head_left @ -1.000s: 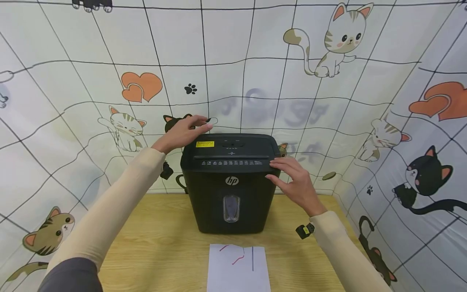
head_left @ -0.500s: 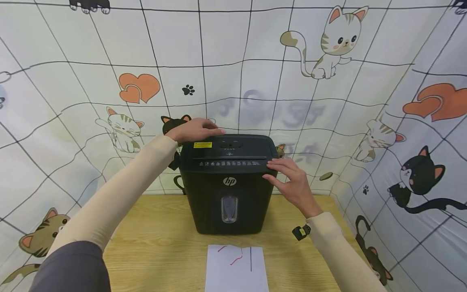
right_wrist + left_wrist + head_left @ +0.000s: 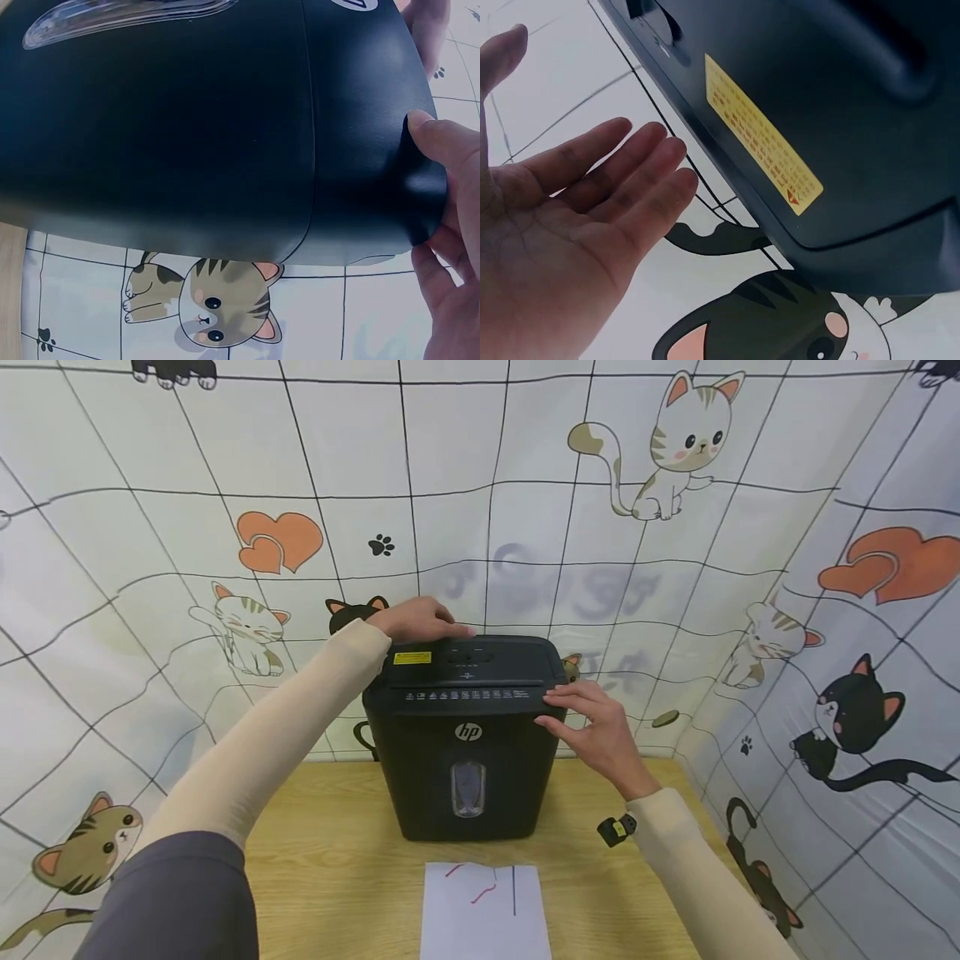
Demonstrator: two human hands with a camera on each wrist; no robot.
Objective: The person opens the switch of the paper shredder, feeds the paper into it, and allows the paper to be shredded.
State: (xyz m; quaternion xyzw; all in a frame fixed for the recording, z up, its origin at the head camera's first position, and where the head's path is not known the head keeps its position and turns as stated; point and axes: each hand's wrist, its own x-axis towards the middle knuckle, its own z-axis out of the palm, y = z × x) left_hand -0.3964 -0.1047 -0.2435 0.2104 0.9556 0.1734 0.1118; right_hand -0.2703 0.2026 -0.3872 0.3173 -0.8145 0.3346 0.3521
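Note:
A black HP paper shredder (image 3: 420, 768) stands upright on the table, with a slotted top, a yellow label and a small clear window in front. My left hand (image 3: 423, 620) reaches past its back left top edge, partly hidden behind the top. The left wrist view shows that hand (image 3: 592, 202) with fingers extended and nothing between them, beside the shredder's rear edge. At the right front top corner my right hand (image 3: 600, 735) holds the shredder, thumb on the front. In the right wrist view, the fingers of that hand (image 3: 457, 195) wrap round the corner.
A white sheet of paper (image 3: 483, 914) with red and dark pen lines lies in front of the shredder on the wooden table (image 3: 322, 860). A cat-printed cloth (image 3: 525, 443) hangs close behind and at both sides. A black cord loop (image 3: 363, 737) shows left of the shredder.
My left hand has moved right along the back edge of the shredder's top, its forearm following. The right hand keeps its place on the corner. The view has shifted slightly.

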